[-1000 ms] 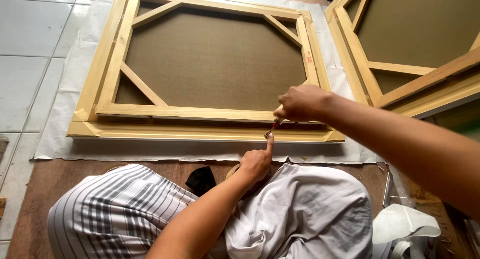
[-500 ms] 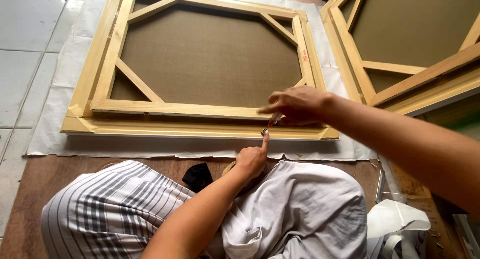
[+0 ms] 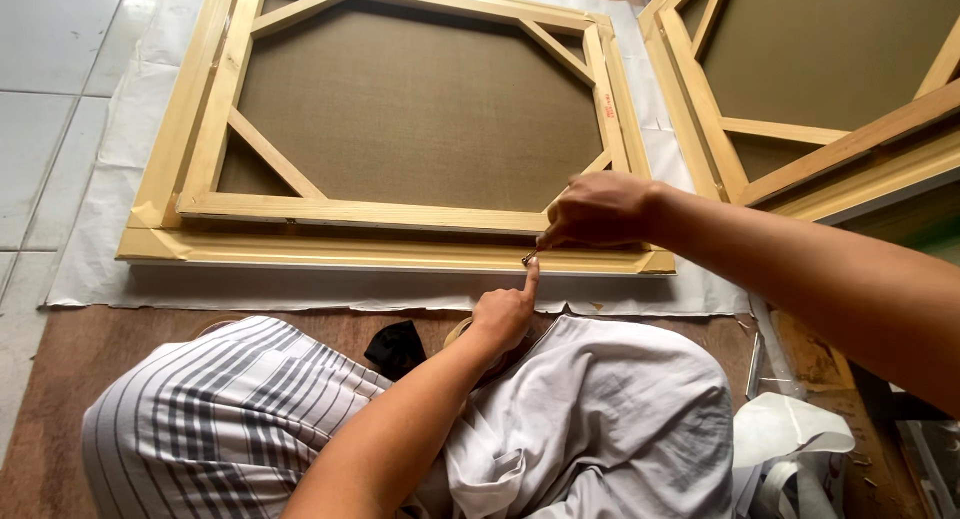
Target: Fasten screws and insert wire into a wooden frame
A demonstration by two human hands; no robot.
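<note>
While the person sits on the brown floor [image 3: 60,399] with legs crossed, a big wooden frame [image 3: 300,249] lies flat in front on a white sheet [image 3: 110,139]. Brown cloth fills the middle of this frame, and slanted wooden bars cross its corners. A second wooden frame [image 3: 720,149] lies just beside it on the right. A grey cloth [image 3: 600,419] covers one knee, and striped shorts [image 3: 200,419] cover the other. A small black thing [image 3: 397,347] lies between the knees. The right hand [image 3: 600,211] is curled over the near edge of the big frame, fingers pressed together, pinching a tiny metal piece [image 3: 527,258]. The left hand [image 3: 503,314] is closed, with one finger pointing up to touch that piece from below.
</note>
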